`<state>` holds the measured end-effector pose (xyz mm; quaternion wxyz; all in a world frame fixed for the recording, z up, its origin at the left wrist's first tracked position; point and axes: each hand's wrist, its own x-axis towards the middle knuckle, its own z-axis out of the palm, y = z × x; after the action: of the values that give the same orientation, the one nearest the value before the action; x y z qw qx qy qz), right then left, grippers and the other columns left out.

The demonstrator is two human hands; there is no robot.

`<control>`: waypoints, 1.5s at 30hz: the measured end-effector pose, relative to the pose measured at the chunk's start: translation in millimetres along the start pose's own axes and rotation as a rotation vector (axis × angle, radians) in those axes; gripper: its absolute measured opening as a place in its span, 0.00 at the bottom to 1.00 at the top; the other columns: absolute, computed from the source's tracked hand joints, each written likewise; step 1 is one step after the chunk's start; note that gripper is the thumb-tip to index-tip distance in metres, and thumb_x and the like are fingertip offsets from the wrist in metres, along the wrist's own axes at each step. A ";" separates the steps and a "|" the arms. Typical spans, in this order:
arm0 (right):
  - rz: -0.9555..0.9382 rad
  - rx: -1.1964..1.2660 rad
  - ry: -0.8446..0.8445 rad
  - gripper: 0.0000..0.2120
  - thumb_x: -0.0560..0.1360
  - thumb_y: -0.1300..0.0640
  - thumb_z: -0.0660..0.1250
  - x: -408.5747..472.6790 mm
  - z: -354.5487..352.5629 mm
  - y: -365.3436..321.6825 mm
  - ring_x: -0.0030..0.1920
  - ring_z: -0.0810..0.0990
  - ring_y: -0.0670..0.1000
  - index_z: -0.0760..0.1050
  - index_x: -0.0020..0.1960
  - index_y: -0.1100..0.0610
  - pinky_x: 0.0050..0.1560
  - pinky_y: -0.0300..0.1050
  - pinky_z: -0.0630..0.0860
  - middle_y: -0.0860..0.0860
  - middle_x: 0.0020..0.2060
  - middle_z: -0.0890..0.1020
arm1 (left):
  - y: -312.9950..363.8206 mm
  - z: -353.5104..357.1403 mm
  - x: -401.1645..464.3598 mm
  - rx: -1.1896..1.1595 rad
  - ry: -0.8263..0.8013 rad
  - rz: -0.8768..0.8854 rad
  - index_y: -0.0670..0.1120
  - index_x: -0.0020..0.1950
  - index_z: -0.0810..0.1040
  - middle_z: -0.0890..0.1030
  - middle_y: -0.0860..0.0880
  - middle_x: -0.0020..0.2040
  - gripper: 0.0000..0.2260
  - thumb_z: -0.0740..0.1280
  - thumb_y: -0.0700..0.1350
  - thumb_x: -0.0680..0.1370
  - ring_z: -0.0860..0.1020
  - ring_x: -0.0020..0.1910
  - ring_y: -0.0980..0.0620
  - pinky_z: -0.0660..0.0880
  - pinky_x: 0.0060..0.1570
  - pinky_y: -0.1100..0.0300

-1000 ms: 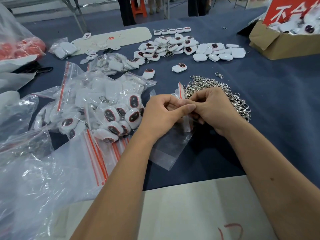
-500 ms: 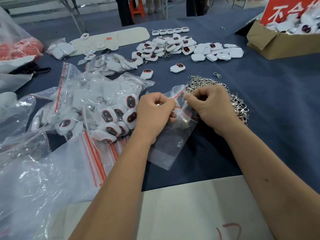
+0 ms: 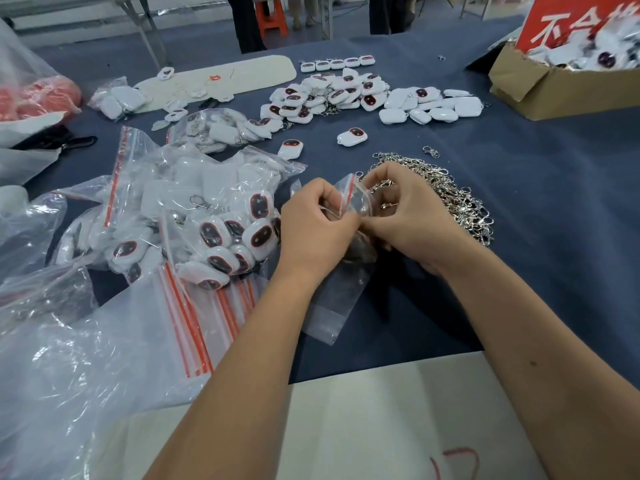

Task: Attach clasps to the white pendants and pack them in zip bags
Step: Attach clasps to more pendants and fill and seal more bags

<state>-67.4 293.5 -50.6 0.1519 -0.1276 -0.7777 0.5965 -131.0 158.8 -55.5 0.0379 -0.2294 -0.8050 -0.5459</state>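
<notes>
both hands pinching the bag (image 3: 346,292) mouth apart, left hand (image 3: 313,230) and right hand (image 3: 408,216) either side, bag hanging toward them, clasp pile (image 3: 460,202) right behind the right one

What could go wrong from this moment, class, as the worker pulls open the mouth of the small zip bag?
1. Both hands, left hand and right hand, pinch the thin zip bag at its red-striped mouth; a hard pull might tear it.
2. The clasp pile lies right behind the right hand and could snag or scatter.
3. Packed bags crowd the left hand and may be knocked.
</notes>
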 end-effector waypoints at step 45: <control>-0.148 -0.559 0.245 0.13 0.73 0.59 0.59 1.6 -24.9 -14.9 0.34 0.73 0.55 0.76 0.32 0.57 0.36 0.52 0.72 0.50 0.29 0.77 | 10.3 25.4 -17.9 0.163 -0.173 0.199 0.38 0.65 0.74 0.74 0.41 0.60 0.22 0.64 0.25 0.72 0.70 0.53 0.53 0.69 0.55 0.68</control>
<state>-59.5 312.4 -30.1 0.2465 -0.1785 -0.8947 0.3269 -105.9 178.7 -62.4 0.0409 -0.3502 -0.8202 -0.4505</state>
